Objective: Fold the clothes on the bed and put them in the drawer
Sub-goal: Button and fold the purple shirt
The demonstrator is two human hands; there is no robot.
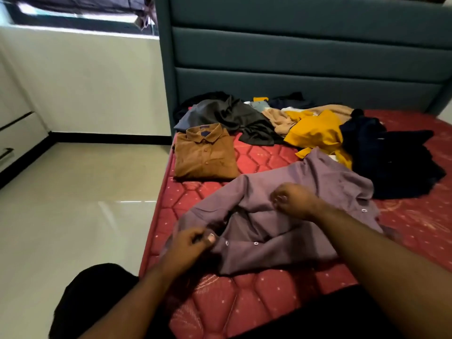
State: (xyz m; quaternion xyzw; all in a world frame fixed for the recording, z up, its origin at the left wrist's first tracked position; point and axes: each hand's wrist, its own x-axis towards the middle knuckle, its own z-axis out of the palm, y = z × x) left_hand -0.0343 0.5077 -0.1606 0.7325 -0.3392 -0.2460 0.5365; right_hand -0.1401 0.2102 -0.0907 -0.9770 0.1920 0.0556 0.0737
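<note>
A: Where are we with the laundry?

B: Folding, not stowing; one brown shirt (206, 152) already lies folded near the left edge of the bed (269, 297), and a purple shirt (288, 216) is spread crumpled on the mattress just in front of the person — that one is in hand.

A: And the hands?

B: The left hand (188, 245) has its fingers curled, pinching the shirt's near edge by the buttons; the right hand (294, 200) is curled on the cloth further up, gripping a fold, I judge, though blur makes the exact hold hard to read.

A: Next move?

B: Likely pulling the front flat and squaring it before the sleeves go in; the cloth is bunched between the hands, so it needs tension from both sides.

A: What can't you see?

B: The pile (305, 128) by the headboard (305, 57) — dark, tan, yellow and navy pieces overlap, so I cannot count them; the purple shirt's sleeves are tucked or hidden; the drawers (17, 133) sit cut off at the far left, apparently closed.
</note>
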